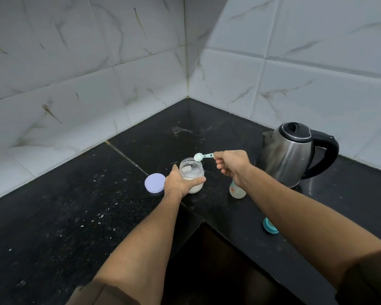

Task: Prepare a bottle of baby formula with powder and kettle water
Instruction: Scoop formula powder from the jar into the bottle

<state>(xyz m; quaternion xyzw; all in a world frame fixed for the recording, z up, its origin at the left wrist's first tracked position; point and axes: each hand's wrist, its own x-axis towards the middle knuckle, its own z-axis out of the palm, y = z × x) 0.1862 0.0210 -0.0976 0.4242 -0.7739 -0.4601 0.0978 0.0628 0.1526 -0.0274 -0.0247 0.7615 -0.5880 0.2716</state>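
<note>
My left hand (180, 182) grips a clear jar (191, 170) of white powder standing on the black counter (75, 216). The jar is uncapped. My right hand (231, 165) pinches the handle of a small pale-green scoop (201, 156), whose bowl hovers just above the jar's right rim and holds white powder. A baby bottle (237, 191) stands right of the jar, its upper part hidden behind my right wrist. The steel kettle (288, 155) with a black handle stands at the right.
A round lilac lid (154, 182) lies flat left of the jar. A teal bottle cap (269, 226) lies near the counter's front edge, partly hidden by my right forearm. Tiled walls meet in the corner behind. The counter's inner edge drops off below my arms.
</note>
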